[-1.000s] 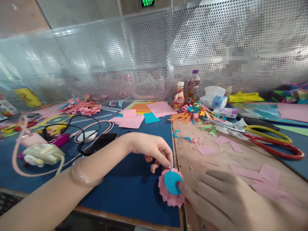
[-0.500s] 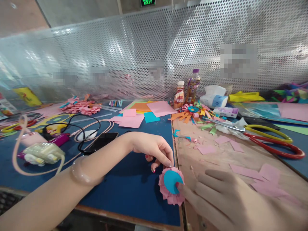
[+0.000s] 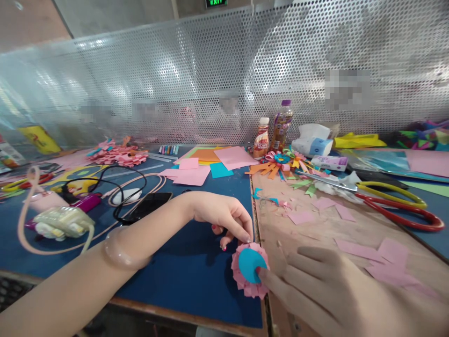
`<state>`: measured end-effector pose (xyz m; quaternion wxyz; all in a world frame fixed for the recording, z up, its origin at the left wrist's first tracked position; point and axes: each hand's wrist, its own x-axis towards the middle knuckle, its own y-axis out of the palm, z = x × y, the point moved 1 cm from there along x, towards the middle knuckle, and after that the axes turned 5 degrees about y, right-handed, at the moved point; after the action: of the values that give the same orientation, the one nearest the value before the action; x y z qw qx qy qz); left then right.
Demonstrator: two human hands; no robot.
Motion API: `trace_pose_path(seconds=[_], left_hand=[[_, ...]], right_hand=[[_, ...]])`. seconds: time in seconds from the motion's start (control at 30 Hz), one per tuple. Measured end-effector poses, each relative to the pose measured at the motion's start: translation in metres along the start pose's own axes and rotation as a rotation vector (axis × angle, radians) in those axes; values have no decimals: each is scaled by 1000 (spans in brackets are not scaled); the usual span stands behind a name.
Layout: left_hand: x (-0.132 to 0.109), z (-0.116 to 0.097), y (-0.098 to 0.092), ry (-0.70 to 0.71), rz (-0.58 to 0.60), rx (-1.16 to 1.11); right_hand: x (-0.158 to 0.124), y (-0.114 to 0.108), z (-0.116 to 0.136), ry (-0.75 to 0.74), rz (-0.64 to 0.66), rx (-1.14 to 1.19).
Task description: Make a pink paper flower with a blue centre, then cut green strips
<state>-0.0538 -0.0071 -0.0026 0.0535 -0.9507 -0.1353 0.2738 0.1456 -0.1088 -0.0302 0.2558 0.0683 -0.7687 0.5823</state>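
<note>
A pleated pink paper rosette point(image 3: 239, 283) with a round blue paper disc point(image 3: 250, 265) on its middle is held up near the table's front edge. At its top rim, my left hand point(image 3: 224, 216) pinches the paper between bent fingers. My right hand point(image 3: 315, 285) grips the rosette's right side, one red-nailed fingertip pressing on the disc's edge. What the right hand has behind the rosette is hidden.
Scissors point(image 3: 396, 206) and pink paper scraps point(image 3: 391, 262) lie on the brown board at right. Behind are coloured sheets point(image 3: 235, 158), two bottles point(image 3: 261, 139) and tissues point(image 3: 312, 140). Cables, a phone point(image 3: 150, 206) and a pile of pink paper pieces point(image 3: 121, 154) are at left.
Both hands keep their hold and the rosette stays almost in place. My right fingertip on the blue disc has barely shifted.
</note>
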Motion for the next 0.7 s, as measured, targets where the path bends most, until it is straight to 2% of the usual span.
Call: trace_pose_path(seconds=[0.23, 0.47, 0.57, 0.7], left_hand=[[-1, -1, 0, -20, -6, -8], [0, -1, 0, 11, 3, 0], [-1, -1, 0, 9, 4, 0], [-1, -2, 0, -9, -1, 3]], right_hand=[[-1, 4, 1, 3, 15, -22], [0, 4, -1, 174, -144, 95], [2, 5, -3, 242, -111, 141], [3, 6, -2, 244, -97, 142]])
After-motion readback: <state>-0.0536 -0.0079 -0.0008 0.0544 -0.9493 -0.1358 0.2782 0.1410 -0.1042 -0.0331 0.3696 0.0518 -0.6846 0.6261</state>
